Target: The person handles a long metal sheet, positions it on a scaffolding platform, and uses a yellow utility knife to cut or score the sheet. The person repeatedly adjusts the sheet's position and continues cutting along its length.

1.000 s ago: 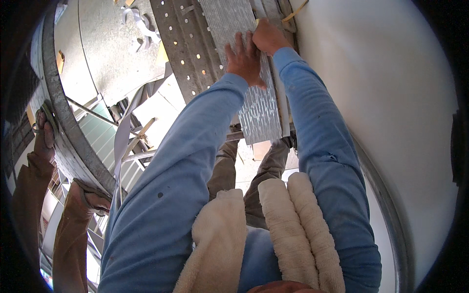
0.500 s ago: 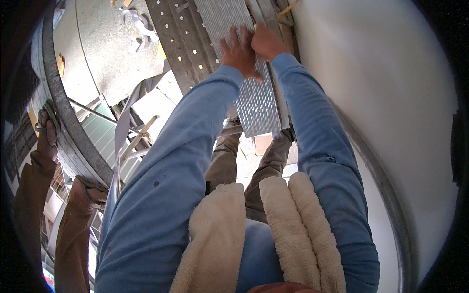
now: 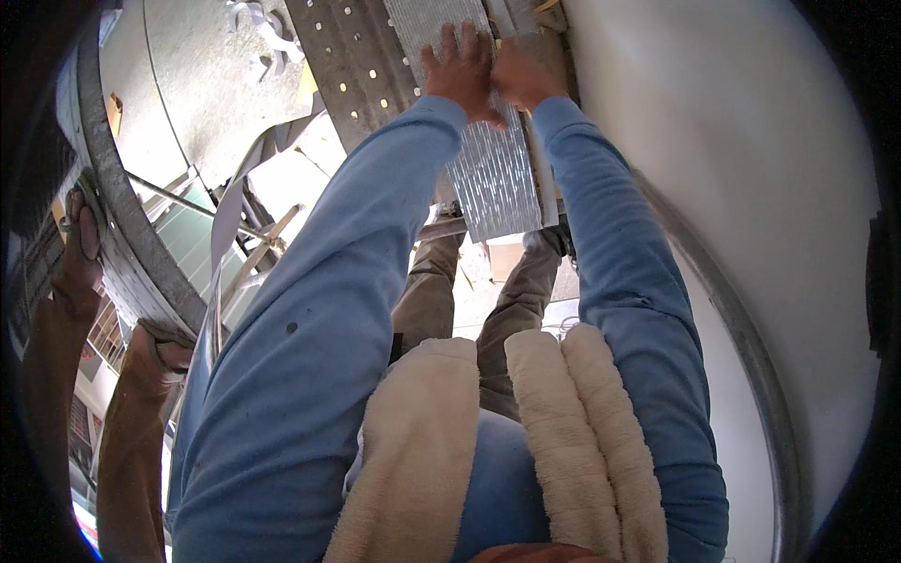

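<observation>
A silver, ribbed sheet (image 3: 495,183) lies lengthwise over a dark, perforated metal plank (image 3: 352,70), and its near end hangs past the plank. My left hand (image 3: 462,80) is spread flat on the sheet, fingers pointing away from me. Close by on its right, my right hand (image 3: 523,77) is closed at the sheet's right edge. A small yellowish bit shows at its fingertips; what it belongs to is hidden. Along that edge runs a narrow grey strip (image 3: 542,178).
A large smooth white surface (image 3: 732,141) curves up on the right, bordered below by a grey rail (image 3: 718,291). White curled offcuts (image 3: 267,38) lie on the floor at far left. A person in brown trousers (image 3: 131,432) stands on a curved ledge (image 3: 141,235) at left.
The view has shifted slightly. My right hand has moved a little to the right of my left hand, which stays flat on the sheet.
</observation>
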Demonstrator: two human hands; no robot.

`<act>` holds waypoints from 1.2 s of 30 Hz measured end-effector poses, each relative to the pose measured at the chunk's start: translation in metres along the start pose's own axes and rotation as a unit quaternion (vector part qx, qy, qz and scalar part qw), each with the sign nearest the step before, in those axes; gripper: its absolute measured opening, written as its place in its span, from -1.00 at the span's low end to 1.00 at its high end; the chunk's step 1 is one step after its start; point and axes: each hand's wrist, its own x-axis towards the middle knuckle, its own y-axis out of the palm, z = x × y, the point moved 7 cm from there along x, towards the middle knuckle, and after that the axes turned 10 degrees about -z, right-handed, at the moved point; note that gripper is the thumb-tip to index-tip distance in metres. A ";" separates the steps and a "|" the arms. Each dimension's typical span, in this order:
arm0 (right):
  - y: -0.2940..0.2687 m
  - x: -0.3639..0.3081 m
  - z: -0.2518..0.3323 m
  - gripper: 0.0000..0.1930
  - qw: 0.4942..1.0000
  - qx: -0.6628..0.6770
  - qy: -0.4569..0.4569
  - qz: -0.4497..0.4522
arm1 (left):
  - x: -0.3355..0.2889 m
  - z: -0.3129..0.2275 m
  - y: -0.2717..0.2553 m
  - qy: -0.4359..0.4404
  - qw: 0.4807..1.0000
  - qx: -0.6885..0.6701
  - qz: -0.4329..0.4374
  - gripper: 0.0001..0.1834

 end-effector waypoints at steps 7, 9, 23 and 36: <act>0.002 -0.020 -0.016 -0.44 0.996 0.044 0.070 -0.024 | -0.004 -0.004 -0.020 -0.007 1.000 0.009 0.009 0.62; 0.008 -0.023 -0.016 -0.43 0.999 0.016 0.041 -0.021 | -0.005 -0.006 -0.033 -0.003 1.000 0.010 0.011 0.62; 0.017 -0.083 -0.026 -0.34 0.998 0.017 0.054 -0.001 | -0.002 -0.006 -0.023 -0.018 0.998 0.002 0.053 0.59; 0.027 -0.135 -0.039 -0.62 0.992 0.034 0.122 0.005 | -0.006 -0.010 -0.037 -0.031 0.995 0.005 0.094 0.63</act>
